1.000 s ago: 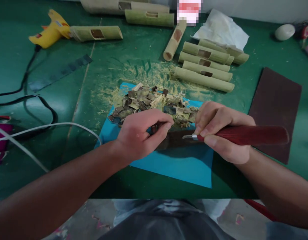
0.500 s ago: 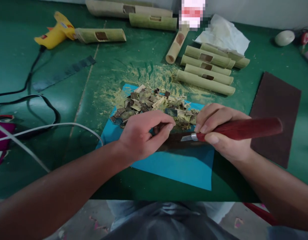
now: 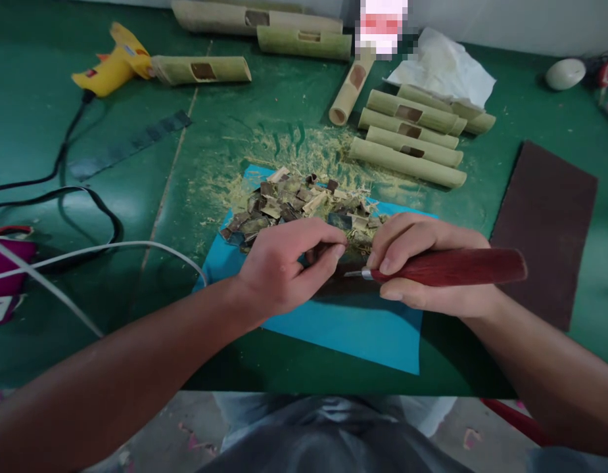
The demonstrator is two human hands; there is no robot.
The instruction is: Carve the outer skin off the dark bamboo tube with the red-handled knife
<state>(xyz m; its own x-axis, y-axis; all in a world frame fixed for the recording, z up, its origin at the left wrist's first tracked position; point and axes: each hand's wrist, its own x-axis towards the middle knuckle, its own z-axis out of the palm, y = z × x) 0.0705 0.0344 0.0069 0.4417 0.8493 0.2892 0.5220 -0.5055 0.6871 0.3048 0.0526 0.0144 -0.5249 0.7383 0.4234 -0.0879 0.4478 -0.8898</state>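
My right hand (image 3: 432, 238) is wrapped round the red wooden handle of a carving knife (image 3: 464, 267). Its short metal blade points left, close to the fingertips of my left hand (image 3: 279, 266). Thumb and index finger of that left hand are pinched together; what sits between them is hidden or too small to name. Under both hands lies a dark strip or sheet (image 3: 348, 288), partly in shadow, on a blue sheet (image 3: 357, 335). Just beyond my hands is a heap of brown and tan chips and shavings (image 3: 294, 197).
Bamboo tubes with cut openings (image 3: 407, 151) lie at the back, near a crumpled white tissue (image 3: 439, 69). A yellow glue gun (image 3: 111, 66) touches another bamboo tube (image 3: 219, 70). Cables (image 3: 136, 244) cross the left side. A brown sheet (image 3: 545, 223) lies to the right.
My right hand has moved a little left with the knife, bringing the blade nearer my left fingertips. The knife handle lies more level. My left hand stays nearly in place.
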